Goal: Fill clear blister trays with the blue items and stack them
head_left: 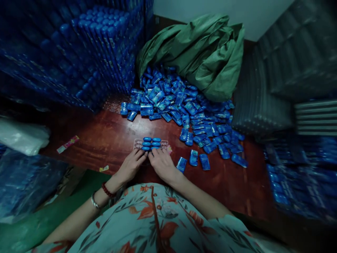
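A clear plastic tray (138, 142) with moulded pockets lies on the table in front of me, several small blue plastic containers (156, 144) standing in its middle pockets in two columns. My left hand (131, 163) is at the tray's near edge, its bent fingers closed on the nearest blue container (145, 148) of the left column. Beside it, my right hand (162, 163) has its fingers curled over the nearest container of the right column, partly hiding it. Three loose blue containers (193, 157) lie right of my right hand.
A big heap of blue containers (168, 102) spills from a green sack (195, 52) across the reddish-brown table (100, 137). Filled packs (105, 45) are stacked high at the left. Stacked clear trays (255, 95) stand at the right. A pink card strip (67, 144) lies at the left.
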`<action>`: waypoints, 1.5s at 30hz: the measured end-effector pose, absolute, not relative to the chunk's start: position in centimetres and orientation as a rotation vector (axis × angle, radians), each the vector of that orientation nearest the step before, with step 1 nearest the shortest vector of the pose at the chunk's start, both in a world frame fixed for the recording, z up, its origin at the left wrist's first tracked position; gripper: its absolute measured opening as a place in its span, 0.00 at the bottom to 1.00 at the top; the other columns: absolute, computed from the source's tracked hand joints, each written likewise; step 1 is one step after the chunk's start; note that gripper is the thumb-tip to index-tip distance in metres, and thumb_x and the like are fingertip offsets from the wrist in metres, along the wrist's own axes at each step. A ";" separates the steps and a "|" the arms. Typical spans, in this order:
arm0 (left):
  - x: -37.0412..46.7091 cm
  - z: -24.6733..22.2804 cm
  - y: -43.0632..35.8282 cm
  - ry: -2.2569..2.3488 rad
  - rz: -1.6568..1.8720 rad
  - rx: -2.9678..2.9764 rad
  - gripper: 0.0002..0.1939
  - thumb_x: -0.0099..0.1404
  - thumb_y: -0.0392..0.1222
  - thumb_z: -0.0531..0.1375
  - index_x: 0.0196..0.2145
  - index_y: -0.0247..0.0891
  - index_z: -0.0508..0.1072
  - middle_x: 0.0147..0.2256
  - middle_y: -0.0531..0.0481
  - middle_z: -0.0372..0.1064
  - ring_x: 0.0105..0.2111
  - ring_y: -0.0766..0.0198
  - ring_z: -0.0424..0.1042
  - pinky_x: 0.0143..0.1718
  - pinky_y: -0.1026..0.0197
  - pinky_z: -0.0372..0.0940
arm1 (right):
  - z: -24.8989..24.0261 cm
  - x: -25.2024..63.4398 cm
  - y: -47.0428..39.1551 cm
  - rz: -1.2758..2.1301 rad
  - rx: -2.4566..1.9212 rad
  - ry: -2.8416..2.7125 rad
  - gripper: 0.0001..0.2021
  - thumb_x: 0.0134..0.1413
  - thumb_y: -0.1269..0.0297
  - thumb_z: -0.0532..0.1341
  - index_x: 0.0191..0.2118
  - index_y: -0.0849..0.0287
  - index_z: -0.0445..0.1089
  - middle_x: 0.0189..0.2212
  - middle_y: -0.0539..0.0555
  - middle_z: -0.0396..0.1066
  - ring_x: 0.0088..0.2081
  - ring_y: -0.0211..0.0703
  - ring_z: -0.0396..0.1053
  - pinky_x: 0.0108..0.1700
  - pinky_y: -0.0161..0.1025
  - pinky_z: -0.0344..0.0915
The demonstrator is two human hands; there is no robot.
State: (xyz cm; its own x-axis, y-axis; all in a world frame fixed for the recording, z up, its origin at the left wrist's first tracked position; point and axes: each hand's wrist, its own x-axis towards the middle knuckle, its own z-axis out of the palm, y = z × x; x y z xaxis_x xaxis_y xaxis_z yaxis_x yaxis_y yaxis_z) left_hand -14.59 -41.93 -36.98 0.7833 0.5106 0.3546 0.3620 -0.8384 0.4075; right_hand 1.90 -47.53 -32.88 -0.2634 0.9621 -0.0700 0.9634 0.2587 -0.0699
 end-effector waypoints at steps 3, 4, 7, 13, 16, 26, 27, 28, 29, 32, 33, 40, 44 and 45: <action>-14.3 -36.6 -41.4 0.585 0.555 2.755 0.14 0.67 0.33 0.47 0.45 0.33 0.69 0.38 0.41 0.67 0.39 0.56 0.62 0.39 0.54 0.67 | -34.1 2.1 -48.3 -0.149 2.042 2.512 0.16 0.61 0.75 0.48 0.51 0.62 0.65 0.39 0.59 0.68 0.40 0.44 0.66 0.42 0.41 0.63; -14.2 -36.6 -41.2 0.551 0.522 2.782 0.14 0.67 0.33 0.46 0.44 0.33 0.69 0.38 0.41 0.67 0.39 0.56 0.62 0.39 0.54 0.67 | -34.6 2.4 -48.9 -0.164 2.095 2.558 0.18 0.61 0.75 0.48 0.55 0.62 0.62 0.40 0.58 0.68 0.42 0.43 0.66 0.44 0.41 0.64; -14.3 -36.7 -40.6 0.500 0.461 2.804 0.15 0.68 0.33 0.45 0.47 0.34 0.68 0.40 0.40 0.67 0.41 0.56 0.63 0.41 0.52 0.67 | -35.9 3.6 -51.1 -0.218 2.343 2.662 0.21 0.61 0.73 0.49 0.59 0.58 0.58 0.46 0.58 0.67 0.47 0.41 0.65 0.49 0.38 0.64; -15.6 -37.7 -40.6 0.539 0.708 2.676 0.19 0.67 0.34 0.51 0.55 0.42 0.62 0.47 0.41 0.65 0.46 0.59 0.65 0.44 0.55 0.67 | -36.8 7.5 -56.8 -0.234 2.504 2.284 0.21 0.58 0.67 0.55 0.57 0.52 0.61 0.50 0.60 0.66 0.49 0.49 0.65 0.45 0.46 0.66; -15.5 -38.5 -38.4 0.822 0.938 2.478 0.16 0.67 0.37 0.51 0.52 0.42 0.65 0.45 0.43 0.65 0.43 0.61 0.67 0.43 0.58 0.67 | -38.6 9.7 -58.0 -0.190 2.306 2.212 0.28 0.53 0.72 0.56 0.60 0.48 0.57 0.59 0.59 0.58 0.58 0.56 0.57 0.47 0.50 0.67; -8.9 -37.2 -25.2 1.740 0.275 2.410 0.18 0.64 0.47 0.55 0.42 0.26 0.69 0.44 0.30 0.66 0.48 0.44 0.63 0.47 0.48 0.58 | -39.9 11.1 -50.7 -0.294 2.478 2.499 0.25 0.56 0.76 0.48 0.60 0.59 0.54 0.59 0.63 0.57 0.62 0.52 0.52 0.55 0.51 0.63; -8.4 -36.9 -24.8 1.745 0.213 2.412 0.17 0.63 0.44 0.56 0.43 0.25 0.68 0.44 0.29 0.65 0.48 0.44 0.63 0.47 0.48 0.58 | -39.4 11.1 -50.4 -0.393 2.591 2.490 0.24 0.58 0.74 0.47 0.60 0.61 0.54 0.58 0.64 0.58 0.60 0.51 0.55 0.56 0.52 0.62; -8.2 -36.7 -24.6 1.744 0.179 2.408 0.16 0.63 0.41 0.56 0.44 0.24 0.67 0.44 0.29 0.65 0.48 0.44 0.63 0.47 0.48 0.58 | -39.0 11.0 -50.3 -0.514 2.725 2.450 0.22 0.59 0.71 0.48 0.59 0.61 0.53 0.57 0.64 0.59 0.58 0.50 0.59 0.56 0.52 0.62; -8.3 -36.5 -24.5 1.734 0.159 2.405 0.18 0.61 0.38 0.57 0.46 0.24 0.65 0.45 0.29 0.65 0.48 0.45 0.64 0.47 0.49 0.58 | -38.6 10.9 -50.5 -0.671 2.871 2.378 0.21 0.60 0.69 0.48 0.59 0.61 0.53 0.55 0.64 0.62 0.55 0.49 0.63 0.55 0.52 0.63; -9.4 -36.3 -25.0 1.654 0.077 2.422 0.23 0.59 0.33 0.57 0.53 0.30 0.60 0.45 0.33 0.64 0.46 0.48 0.65 0.44 0.52 0.61 | -37.8 9.9 -51.9 -1.381 3.174 2.053 0.22 0.60 0.62 0.52 0.58 0.57 0.51 0.48 0.62 0.67 0.40 0.45 0.73 0.41 0.45 0.73; -10.0 -36.3 -25.5 1.620 0.045 2.431 0.23 0.60 0.33 0.56 0.53 0.32 0.60 0.46 0.34 0.63 0.46 0.49 0.65 0.43 0.53 0.62 | -37.6 9.3 -52.5 -1.640 3.176 1.959 0.22 0.59 0.61 0.53 0.57 0.56 0.50 0.47 0.61 0.67 0.35 0.43 0.74 0.36 0.42 0.74; -12.9 -36.6 -28.3 1.393 -0.089 2.562 0.16 0.60 0.34 0.56 0.47 0.35 0.65 0.50 0.35 0.56 0.45 0.51 0.66 0.40 0.55 0.64 | -36.6 5.7 -53.0 -1.428 2.800 2.451 0.14 0.57 0.67 0.56 0.49 0.55 0.64 0.42 0.55 0.71 0.40 0.42 0.72 0.40 0.38 0.71; -14.3 -36.4 -29.4 1.264 0.079 2.594 0.14 0.60 0.34 0.56 0.45 0.37 0.65 0.44 0.42 0.62 0.40 0.57 0.67 0.38 0.59 0.64 | -36.5 5.0 -51.7 -0.427 2.335 2.866 0.17 0.60 0.75 0.48 0.49 0.57 0.66 0.43 0.58 0.70 0.45 0.44 0.68 0.46 0.41 0.66; -14.9 -36.2 -30.0 1.267 0.202 2.554 0.12 0.61 0.36 0.56 0.44 0.37 0.66 0.42 0.43 0.63 0.38 0.58 0.67 0.37 0.60 0.64 | -36.4 4.8 -51.5 -0.242 2.228 2.871 0.17 0.60 0.76 0.47 0.48 0.58 0.67 0.42 0.58 0.70 0.43 0.44 0.67 0.44 0.41 0.66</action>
